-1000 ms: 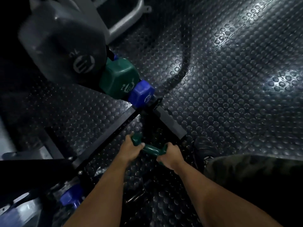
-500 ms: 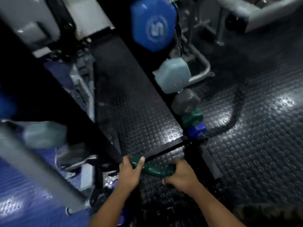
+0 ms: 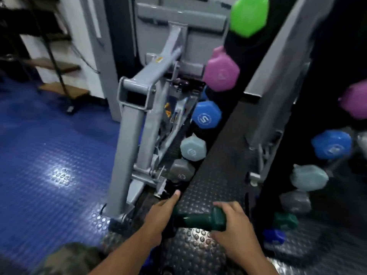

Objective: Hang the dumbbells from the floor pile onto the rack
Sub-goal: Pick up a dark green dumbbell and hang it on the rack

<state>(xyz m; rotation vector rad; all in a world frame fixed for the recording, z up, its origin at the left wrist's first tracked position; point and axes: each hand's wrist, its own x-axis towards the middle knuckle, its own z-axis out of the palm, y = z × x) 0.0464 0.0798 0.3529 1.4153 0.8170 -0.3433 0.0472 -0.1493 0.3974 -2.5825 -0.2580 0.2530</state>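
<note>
Both grips are on the small dark green hex-ended dumbbell (image 3: 200, 218), which is held crosswise, low over the black studded rubber floor (image 3: 198, 253) in front of the rack. On the left, the left hand (image 3: 160, 215) cups the left head of the dumbbell, that head hidden behind the palm, with one finger stretched forward; I cannot tell how tightly the others are curled. To the right, the right hand (image 3: 236, 231) wraps the right head, thumb over the top and fingers under it.

Judging by its size, the dumbbell is light, rigid, and coated in a smooth vinyl-like skin that may slide a little in the palm. The narrow bar between the heads looks the surest place to hold it; held by the heads it could roll.

Further right stands the black upright dumbbell rack (image 3: 224, 120), its two columns already carrying green, purple, blue, pale grey-blue and grey dumbbells. On the right column a dark green hanging dumbbell (image 3: 286, 221) sits near the bottom, so the matching slot is probably low on the left column.
</note>
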